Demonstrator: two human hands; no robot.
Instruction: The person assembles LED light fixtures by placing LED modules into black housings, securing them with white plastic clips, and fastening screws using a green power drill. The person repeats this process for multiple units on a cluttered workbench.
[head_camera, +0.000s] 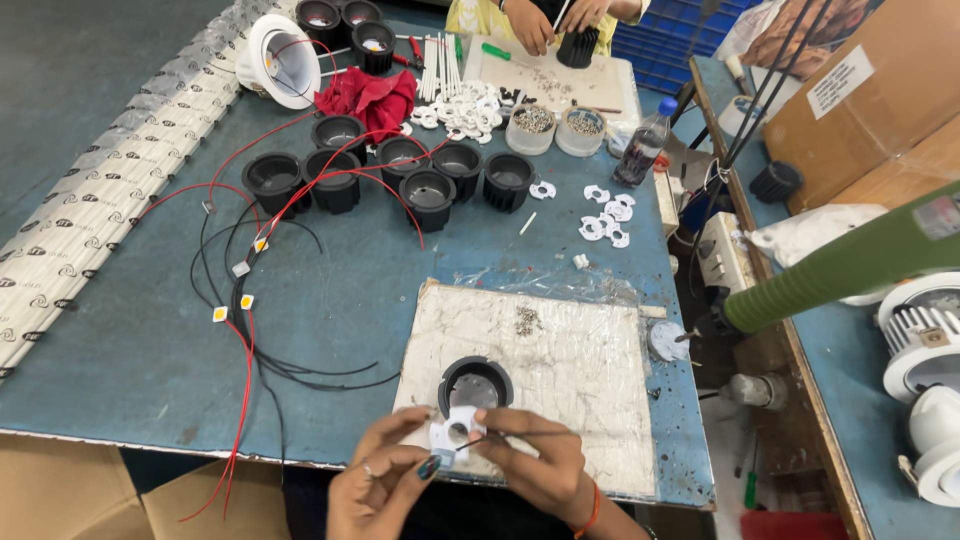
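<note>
Left hand and right hand are jointly pinching a small white plastic holder near the worktop's near edge, just before a black round housing sitting on a plastic-wrapped board.

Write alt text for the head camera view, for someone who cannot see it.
Two hands, left hand and right hand, hold a small white ring-shaped part over a plastic-covered board, just below a black round housing. More black housings and red and black wires lie on the blue table.
</note>
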